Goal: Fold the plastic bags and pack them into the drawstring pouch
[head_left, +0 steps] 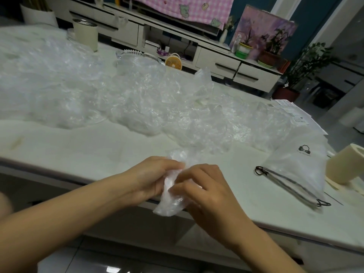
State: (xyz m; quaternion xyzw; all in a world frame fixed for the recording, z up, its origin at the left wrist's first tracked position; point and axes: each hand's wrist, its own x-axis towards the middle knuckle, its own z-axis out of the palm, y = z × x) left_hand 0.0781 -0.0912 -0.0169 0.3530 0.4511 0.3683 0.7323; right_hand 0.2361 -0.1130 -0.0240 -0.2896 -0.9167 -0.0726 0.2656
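Observation:
I hold one crumpled clear plastic bag (170, 201) over the near edge of the white table (82, 150). My left hand (151, 176) grips its upper left side with curled fingers. My right hand (199, 188) pinches it from the right. A long heap of clear plastic bags (122, 99) stretches across the table behind my hands. The translucent drawstring pouch (299, 166), with a black cord and a small black logo, lies flat to the right of my right hand.
A cream tape roll (344, 166) stands at the right edge beside the pouch, with papers (295, 113) behind it. A cream cup (85, 34), a glass dish (137, 55) and a small orange fan (174, 62) stand at the far side.

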